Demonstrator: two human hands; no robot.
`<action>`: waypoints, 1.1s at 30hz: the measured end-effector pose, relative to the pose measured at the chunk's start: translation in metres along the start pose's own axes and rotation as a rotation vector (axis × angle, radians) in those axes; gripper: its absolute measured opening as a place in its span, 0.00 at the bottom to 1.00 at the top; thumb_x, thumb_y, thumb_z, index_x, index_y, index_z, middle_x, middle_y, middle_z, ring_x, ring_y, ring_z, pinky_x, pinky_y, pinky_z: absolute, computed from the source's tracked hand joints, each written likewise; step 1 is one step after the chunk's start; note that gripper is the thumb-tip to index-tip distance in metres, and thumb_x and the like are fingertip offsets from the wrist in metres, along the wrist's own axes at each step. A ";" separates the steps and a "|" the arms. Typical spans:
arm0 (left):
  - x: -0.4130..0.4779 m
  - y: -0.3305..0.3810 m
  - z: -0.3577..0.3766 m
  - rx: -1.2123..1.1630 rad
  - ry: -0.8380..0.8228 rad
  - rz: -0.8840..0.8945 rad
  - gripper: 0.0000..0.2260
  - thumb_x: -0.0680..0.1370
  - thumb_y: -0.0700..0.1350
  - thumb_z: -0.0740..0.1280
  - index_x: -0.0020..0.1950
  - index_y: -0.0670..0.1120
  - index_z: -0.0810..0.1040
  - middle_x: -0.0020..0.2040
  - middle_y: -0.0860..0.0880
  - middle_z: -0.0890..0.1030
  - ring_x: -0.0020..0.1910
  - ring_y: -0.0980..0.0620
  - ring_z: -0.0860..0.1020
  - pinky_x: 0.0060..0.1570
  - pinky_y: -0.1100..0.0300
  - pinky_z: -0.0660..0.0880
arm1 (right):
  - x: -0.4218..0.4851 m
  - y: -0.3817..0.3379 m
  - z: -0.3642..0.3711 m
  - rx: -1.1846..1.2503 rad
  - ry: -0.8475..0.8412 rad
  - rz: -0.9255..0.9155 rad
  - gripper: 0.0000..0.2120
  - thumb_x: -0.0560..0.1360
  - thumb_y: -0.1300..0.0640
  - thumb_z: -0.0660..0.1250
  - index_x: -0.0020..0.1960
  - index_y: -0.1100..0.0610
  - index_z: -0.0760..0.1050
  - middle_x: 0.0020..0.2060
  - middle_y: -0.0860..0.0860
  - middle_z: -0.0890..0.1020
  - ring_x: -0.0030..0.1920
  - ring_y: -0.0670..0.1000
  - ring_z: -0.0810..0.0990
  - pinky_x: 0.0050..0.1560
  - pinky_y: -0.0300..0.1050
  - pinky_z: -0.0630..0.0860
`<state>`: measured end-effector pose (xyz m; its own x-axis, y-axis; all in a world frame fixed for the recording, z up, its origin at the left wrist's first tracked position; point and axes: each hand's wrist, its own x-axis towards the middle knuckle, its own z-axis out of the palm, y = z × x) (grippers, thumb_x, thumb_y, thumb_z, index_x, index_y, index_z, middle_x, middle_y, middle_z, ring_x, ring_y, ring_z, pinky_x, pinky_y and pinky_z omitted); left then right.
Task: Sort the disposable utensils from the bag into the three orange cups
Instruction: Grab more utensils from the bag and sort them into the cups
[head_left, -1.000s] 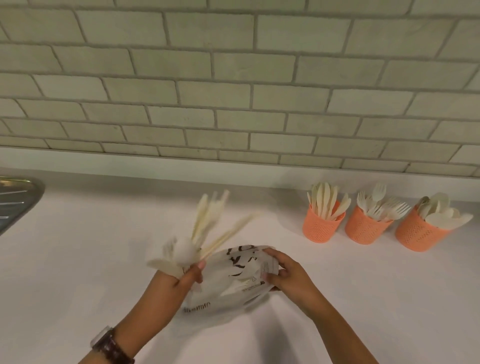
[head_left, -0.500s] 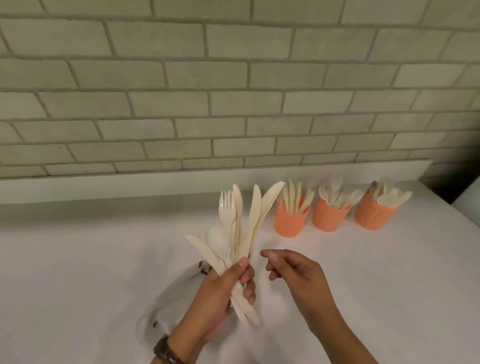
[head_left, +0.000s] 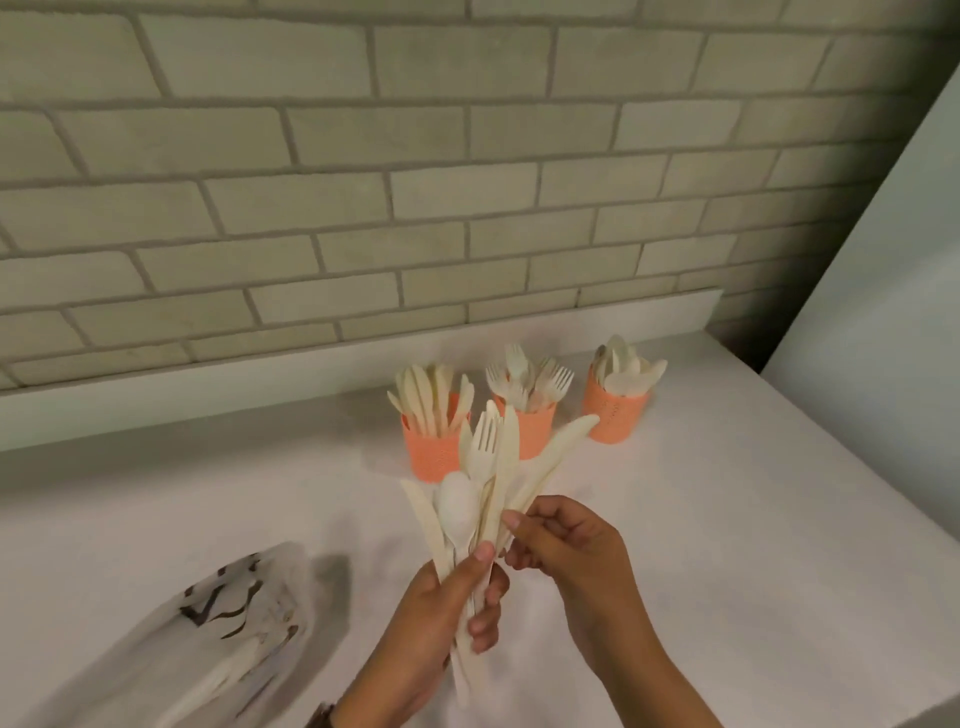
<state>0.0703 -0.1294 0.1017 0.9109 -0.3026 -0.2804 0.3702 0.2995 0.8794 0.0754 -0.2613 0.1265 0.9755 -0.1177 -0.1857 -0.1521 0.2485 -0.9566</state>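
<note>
Cups (head_left: 440, 457) — 3; hands (head_left: 441, 618) — 2, around 1 utensil bunch (head_left: 488, 493)

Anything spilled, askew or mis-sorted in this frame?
Nothing stands out. The three orange cups stand upright holding knives, forks and spoons separately; the bag lies flat on the counter; the left hand grips a mixed bundle.

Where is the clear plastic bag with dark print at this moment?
In the head view, the clear plastic bag with dark print lies on the white counter at lower left, left of the left hand, which holds a bunch of utensils.
</note>
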 end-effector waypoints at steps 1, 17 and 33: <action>0.007 -0.005 0.011 0.000 0.031 0.005 0.13 0.73 0.48 0.64 0.50 0.39 0.75 0.30 0.45 0.71 0.22 0.54 0.63 0.22 0.63 0.63 | 0.005 -0.003 -0.013 0.005 -0.011 0.015 0.02 0.68 0.65 0.72 0.38 0.61 0.80 0.28 0.54 0.81 0.29 0.50 0.77 0.35 0.38 0.77; 0.064 -0.040 0.118 0.079 0.539 0.165 0.10 0.79 0.48 0.61 0.43 0.43 0.73 0.33 0.49 0.73 0.25 0.53 0.65 0.28 0.60 0.66 | 0.086 -0.034 -0.118 -0.048 -0.208 0.064 0.07 0.72 0.65 0.69 0.37 0.60 0.83 0.33 0.56 0.83 0.35 0.52 0.81 0.44 0.45 0.81; 0.041 -0.021 0.037 -0.145 0.760 0.262 0.06 0.80 0.41 0.59 0.46 0.46 0.74 0.34 0.50 0.74 0.23 0.55 0.64 0.23 0.64 0.65 | 0.124 -0.025 -0.051 -0.312 -0.291 -0.067 0.06 0.69 0.70 0.70 0.40 0.60 0.81 0.31 0.47 0.82 0.33 0.43 0.79 0.41 0.37 0.76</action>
<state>0.0929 -0.1817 0.0859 0.8265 0.4742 -0.3034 0.1007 0.4056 0.9085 0.1922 -0.3308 0.1159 0.9822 0.1635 -0.0926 -0.0841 -0.0579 -0.9948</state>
